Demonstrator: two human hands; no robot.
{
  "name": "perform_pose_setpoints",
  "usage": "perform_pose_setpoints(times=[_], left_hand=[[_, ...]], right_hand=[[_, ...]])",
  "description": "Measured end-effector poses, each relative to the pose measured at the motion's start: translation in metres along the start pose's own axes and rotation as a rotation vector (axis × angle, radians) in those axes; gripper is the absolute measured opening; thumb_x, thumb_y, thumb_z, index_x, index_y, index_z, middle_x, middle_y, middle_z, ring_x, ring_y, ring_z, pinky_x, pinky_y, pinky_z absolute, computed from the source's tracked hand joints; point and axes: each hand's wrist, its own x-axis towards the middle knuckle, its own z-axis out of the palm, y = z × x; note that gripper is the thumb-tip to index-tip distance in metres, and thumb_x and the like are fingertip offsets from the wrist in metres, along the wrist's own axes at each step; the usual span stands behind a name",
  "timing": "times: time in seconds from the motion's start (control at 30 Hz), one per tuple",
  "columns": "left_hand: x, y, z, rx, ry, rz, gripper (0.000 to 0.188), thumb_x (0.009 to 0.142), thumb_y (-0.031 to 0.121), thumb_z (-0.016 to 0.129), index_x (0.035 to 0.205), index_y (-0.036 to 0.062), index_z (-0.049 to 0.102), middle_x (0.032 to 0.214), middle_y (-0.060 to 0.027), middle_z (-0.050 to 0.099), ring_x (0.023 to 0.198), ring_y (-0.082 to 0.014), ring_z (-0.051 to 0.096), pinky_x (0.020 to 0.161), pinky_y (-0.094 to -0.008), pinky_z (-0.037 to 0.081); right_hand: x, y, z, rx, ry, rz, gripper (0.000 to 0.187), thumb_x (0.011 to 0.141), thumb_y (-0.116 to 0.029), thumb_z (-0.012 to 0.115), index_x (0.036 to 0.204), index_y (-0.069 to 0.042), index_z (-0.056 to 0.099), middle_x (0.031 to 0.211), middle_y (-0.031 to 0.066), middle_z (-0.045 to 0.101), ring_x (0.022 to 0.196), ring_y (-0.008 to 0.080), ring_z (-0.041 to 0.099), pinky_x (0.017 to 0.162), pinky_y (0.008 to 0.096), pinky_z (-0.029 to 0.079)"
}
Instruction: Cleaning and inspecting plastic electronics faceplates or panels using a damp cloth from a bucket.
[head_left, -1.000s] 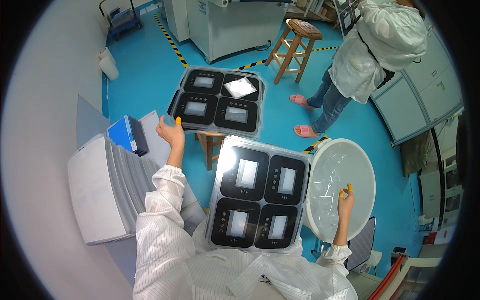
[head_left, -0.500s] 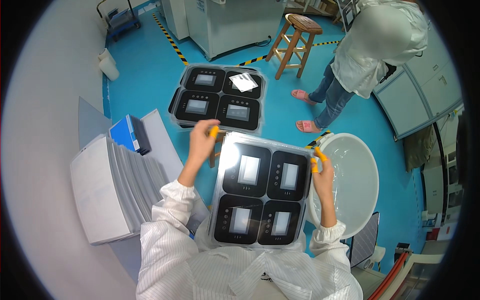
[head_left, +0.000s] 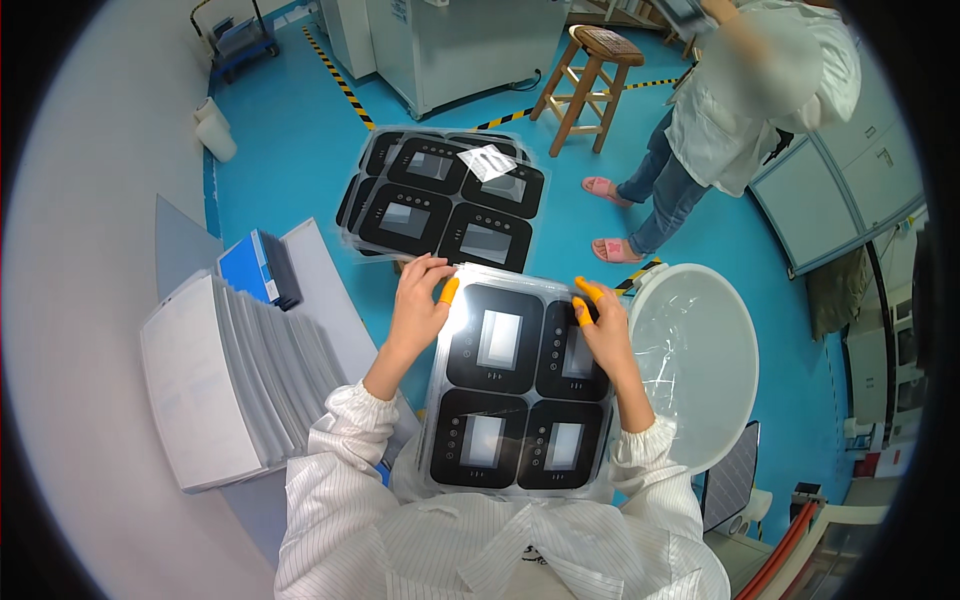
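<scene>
A clear plastic sheet with black panels, each with a pale window, lies on top of a stack of sheets on my lap. At its far left corner is my left hand, fingers stretched forward and a yellow-capped thumb apart from them. Over the far right panel reaches my right hand, thumb and forefinger in yellow finger cots and slightly apart. Neither hand visibly grips anything. Beyond them is a second pile of similar panel sheets, its top sheet askew, with a small silvery-white piece on it.
A white round tub with clear film inside stands at my right. To the left are a thick stack of white sheets and a blue box. A wooden stool and a co-worker are farther off.
My right hand moved left from the stack's right edge onto the far right panel. My left hand came nearer the corner. The far pile's top sheet now sits shifted right; the co-worker's arm moved.
</scene>
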Motion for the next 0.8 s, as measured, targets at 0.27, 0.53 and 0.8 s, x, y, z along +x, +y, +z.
perform_pose_setpoints(times=[0.27,0.53,0.8], left_hand=[[-0.011,-0.07,0.034,-0.681,0.072,-0.846,0.02,0.088,0.014,0.045,0.086,0.0005,0.06,0.076,-0.0037,0.06,0.065,-0.0076,0.056,0.059,-0.0172,0.044],[-0.007,-0.081,0.068,-0.883,0.029,-0.862,0.016,0.082,0.002,0.048,0.095,-0.0013,0.057,0.081,-0.0064,0.061,0.067,-0.0087,0.056,0.059,-0.0197,0.045],[-0.002,-0.076,0.074,-0.709,0.084,-0.887,0.015,0.083,0.007,0.05,0.083,-0.0026,0.062,0.068,-0.0018,0.059,0.059,-0.0069,0.055,0.053,-0.0179,0.042]], right_hand=[[0.076,0.036,0.049,0.158,-0.124,0.274,0.025,0.078,-0.015,0.056,0.097,0.002,0.06,0.092,0.0223,0.059,0.085,0.0343,0.057,0.076,0.0357,0.043],[0.124,0.074,0.11,0.532,-0.299,0.542,0.039,0.077,-0.01,0.059,0.115,-0.004,0.052,0.091,0.0053,0.058,0.068,0.0107,0.049,0.058,0.0227,0.039],[0.144,0.039,0.096,0.521,-0.038,0.316,0.037,0.076,-0.006,0.063,0.112,-0.009,0.057,0.101,0.0092,0.057,0.098,0.0189,0.047,0.084,0.0308,0.038]])
